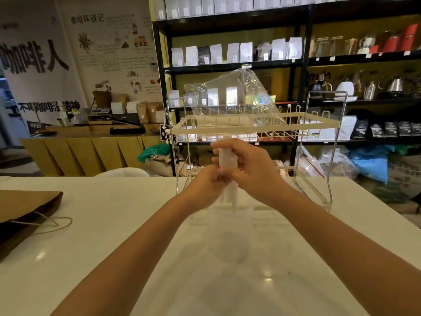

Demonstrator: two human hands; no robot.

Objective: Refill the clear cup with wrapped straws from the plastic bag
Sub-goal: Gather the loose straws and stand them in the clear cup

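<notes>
Both hands grip one bundle of wrapped straws (229, 179), white paper sleeves, held upright; the left hand (205, 185) is closed low on it, the right hand (248, 169) wrapped higher. Lower tips dip into the clear cup (227, 238), faint, tall, standing on the white bench (91, 224). The plastic bag (234, 99), crumpled and transparent, lies on the wire rack (255, 124) behind.
</notes>
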